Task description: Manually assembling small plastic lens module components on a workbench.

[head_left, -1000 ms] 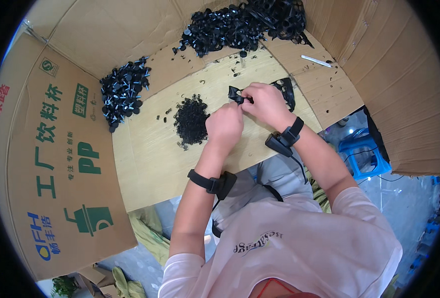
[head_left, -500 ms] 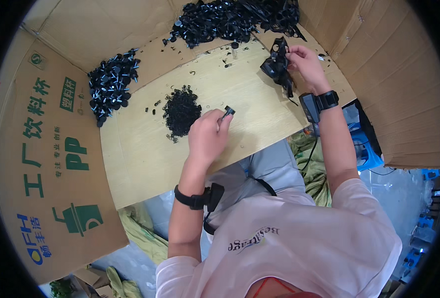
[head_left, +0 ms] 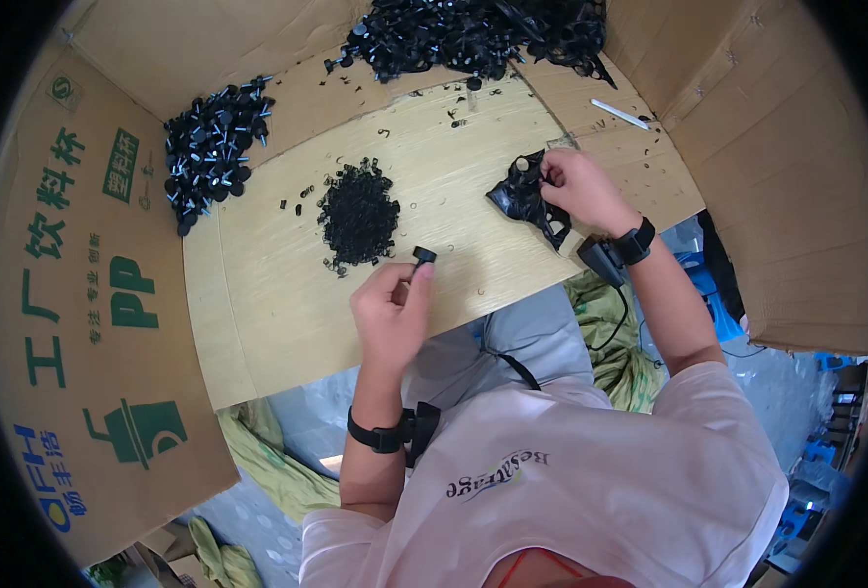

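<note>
Between the left hand's (head_left: 392,312) pinching fingertips sits a small black cap (head_left: 424,256) — it could slip off; right hand (head_left: 576,186) clamps the black part (head_left: 524,199).

Flattened brown cardboard carton panel (head_left: 91,323), left side of the frame: printed with green characters, a green cup pictogram at lower left, blue characters near the bottom edge and a small round green mark at upper left. Plain brown cardboard flaps (head_left: 777,167) stand at the upper right and along the top, unprinted. No screens in view.
</note>
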`<state>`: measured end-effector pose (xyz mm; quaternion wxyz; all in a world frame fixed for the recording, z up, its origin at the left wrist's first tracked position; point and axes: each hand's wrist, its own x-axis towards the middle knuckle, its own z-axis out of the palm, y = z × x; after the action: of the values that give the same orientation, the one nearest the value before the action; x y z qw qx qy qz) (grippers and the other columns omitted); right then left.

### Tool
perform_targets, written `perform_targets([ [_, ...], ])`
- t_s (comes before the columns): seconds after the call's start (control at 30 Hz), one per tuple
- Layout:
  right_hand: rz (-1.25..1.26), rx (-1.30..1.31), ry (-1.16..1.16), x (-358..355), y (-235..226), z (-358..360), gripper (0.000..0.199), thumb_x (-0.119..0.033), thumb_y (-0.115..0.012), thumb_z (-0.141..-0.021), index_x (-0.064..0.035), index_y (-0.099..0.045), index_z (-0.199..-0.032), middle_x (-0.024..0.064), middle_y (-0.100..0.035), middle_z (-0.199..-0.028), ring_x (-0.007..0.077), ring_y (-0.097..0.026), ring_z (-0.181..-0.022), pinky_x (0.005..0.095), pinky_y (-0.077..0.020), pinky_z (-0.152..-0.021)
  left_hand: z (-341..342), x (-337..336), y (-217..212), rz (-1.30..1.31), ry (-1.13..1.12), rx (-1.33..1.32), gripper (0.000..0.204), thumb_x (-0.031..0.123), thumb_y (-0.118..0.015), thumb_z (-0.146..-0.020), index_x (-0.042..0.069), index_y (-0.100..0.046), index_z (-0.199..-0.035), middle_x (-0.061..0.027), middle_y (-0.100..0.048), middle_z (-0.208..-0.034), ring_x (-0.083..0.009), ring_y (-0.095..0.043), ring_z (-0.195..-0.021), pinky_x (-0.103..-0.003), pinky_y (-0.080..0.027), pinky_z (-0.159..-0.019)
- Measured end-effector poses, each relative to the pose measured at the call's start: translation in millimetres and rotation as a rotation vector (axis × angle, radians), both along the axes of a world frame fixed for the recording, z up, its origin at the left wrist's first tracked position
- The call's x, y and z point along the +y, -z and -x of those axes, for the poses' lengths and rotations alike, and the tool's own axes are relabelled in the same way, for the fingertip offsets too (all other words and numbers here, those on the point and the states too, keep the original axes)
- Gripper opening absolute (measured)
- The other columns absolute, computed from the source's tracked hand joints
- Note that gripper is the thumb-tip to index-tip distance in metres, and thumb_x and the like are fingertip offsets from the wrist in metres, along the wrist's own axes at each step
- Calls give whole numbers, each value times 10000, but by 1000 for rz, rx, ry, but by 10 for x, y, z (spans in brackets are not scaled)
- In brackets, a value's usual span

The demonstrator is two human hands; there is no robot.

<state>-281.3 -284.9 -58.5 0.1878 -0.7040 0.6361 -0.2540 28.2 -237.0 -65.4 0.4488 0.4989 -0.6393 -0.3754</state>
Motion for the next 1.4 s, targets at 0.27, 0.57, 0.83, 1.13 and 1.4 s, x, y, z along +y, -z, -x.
perform_targets([
  [0.27, -224, -659, -368, 190, -284, -606, 104, 39, -624, -742, -1, -558, -814, -12, -551, -732, 48, -520, -685, 243, -440, -599, -372, 2, 199, -58, -241, 236, 185, 99, -680, -904, 9, -628, -751, 51, -527, -623, -8, -419, -554, -186, -329, -503],
  [0.57, 286, 32, -171, -648, -76, -708, 135, -14, -661, -745, 9, -604, -865, 163, -601, -839, 323, -616, -760, 376, -501, -686, -433, 9, 180, -147, -157, 282, 256, 132, -630, -932, 46, -565, -700, 32, -539, -679, -40, -440, -617, -200, -326, -558],
  [0.83, 501, 170, 118, -1137, -468, -72, 119, -25, -656, -741, -9, -647, -859, 136, -626, -838, 327, -627, -754, 390, -513, -685, -432, -4, 194, -66, -153, 320, 246, 112, -615, -931, 36, -553, -705, 9, -540, -666, -54, -459, -607, -207, -340, -556],
  [1.13, -529, -418, -507, -269, -751, -514, 98, -78, -703, -787, -13, -658, -844, -9, -651, -702, 73, -606, -665, 251, -496, -653, -464, -62, 313, -75, -201, 444, 243, 190, -533, -991, 63, -558, -785, 23, -513, -699, -29, -399, -576, -190, -301, -500],
  [1.4, 535, -647, 284, -628, -1261, 559, 555, -155, -631, -924, -10, -425, -1418, 134, -457, -1443, 226, -484, -1265, 356, -389, -1058, -391, 4, 257, -98, -140, 327, 121, 87, -687, -888, 10, -630, -814, 54, -510, -646, -4, -413, -581, -177, -323, -515],
])
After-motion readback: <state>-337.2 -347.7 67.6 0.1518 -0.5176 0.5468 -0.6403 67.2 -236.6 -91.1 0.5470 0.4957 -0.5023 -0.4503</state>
